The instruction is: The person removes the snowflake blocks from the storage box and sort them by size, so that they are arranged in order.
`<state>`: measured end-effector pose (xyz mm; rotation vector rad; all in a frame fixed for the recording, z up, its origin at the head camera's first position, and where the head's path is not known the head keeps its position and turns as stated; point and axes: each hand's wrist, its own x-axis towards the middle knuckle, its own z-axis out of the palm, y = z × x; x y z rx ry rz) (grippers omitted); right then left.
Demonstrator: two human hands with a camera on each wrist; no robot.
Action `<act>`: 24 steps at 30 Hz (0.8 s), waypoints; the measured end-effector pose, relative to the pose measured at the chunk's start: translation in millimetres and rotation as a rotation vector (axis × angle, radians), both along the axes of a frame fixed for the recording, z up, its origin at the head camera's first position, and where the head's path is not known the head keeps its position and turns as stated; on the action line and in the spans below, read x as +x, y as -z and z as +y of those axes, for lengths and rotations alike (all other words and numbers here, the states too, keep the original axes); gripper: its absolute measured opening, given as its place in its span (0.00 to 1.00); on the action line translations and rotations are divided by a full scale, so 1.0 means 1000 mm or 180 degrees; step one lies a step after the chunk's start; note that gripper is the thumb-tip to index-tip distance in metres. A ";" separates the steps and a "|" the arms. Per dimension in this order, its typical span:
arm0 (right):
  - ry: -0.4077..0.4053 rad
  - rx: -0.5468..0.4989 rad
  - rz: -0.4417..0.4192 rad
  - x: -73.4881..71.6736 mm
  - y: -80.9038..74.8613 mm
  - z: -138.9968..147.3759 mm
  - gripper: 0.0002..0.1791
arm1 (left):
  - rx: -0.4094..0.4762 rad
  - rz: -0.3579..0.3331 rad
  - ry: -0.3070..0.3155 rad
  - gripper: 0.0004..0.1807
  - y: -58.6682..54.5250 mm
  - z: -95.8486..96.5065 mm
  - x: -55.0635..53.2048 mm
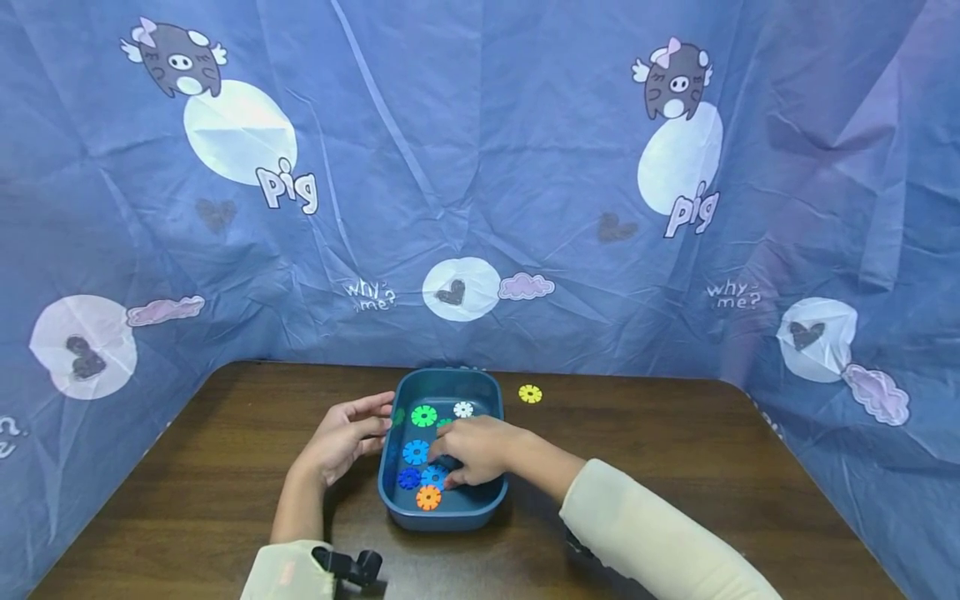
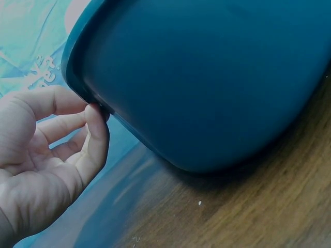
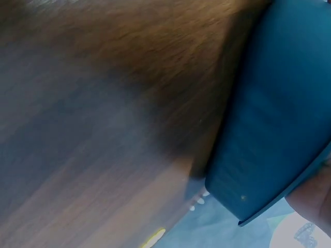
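Note:
A deep blue plastic bin (image 1: 442,521) stands on the table with several notched plastic discs in it: green (image 1: 423,416), white (image 1: 463,409), light blue (image 1: 416,452), dark blue (image 1: 408,478) and orange (image 1: 428,498). My left hand (image 1: 347,435) is at the bin's left side; in the left wrist view its thumb and fingertips (image 2: 95,116) pinch the rim. My right hand (image 1: 480,450) reaches over the right wall into the bin, thumb and fingers spread apart and pointing down, thumb tip right by a light blue disc (image 1: 434,477). It covers part of the discs below.
A yellow notched disc (image 1: 530,393) lies on the wooden table (image 1: 637,450), right of the bin near the back edge. Behind the table hangs a blue printed cloth (image 1: 480,208). A black wrist mount (image 1: 352,567) sticks out from the left sleeve.

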<state>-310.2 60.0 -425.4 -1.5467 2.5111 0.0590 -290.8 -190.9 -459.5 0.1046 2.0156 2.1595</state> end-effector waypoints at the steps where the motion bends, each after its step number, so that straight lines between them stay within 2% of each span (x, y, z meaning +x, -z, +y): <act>1: 0.0015 -0.0025 -0.0056 0.000 0.000 -0.001 0.24 | 0.0000 -0.0004 -0.0002 0.30 0.000 0.000 0.000; 13: 0.0175 -0.0178 -0.0721 -0.004 0.000 -0.007 0.19 | -0.0020 0.0009 0.0025 0.30 0.000 0.001 0.002; 24: 0.0511 -0.0232 -0.1263 -0.011 -0.002 -0.011 0.15 | 0.0002 -0.0019 0.0027 0.30 0.001 0.000 0.000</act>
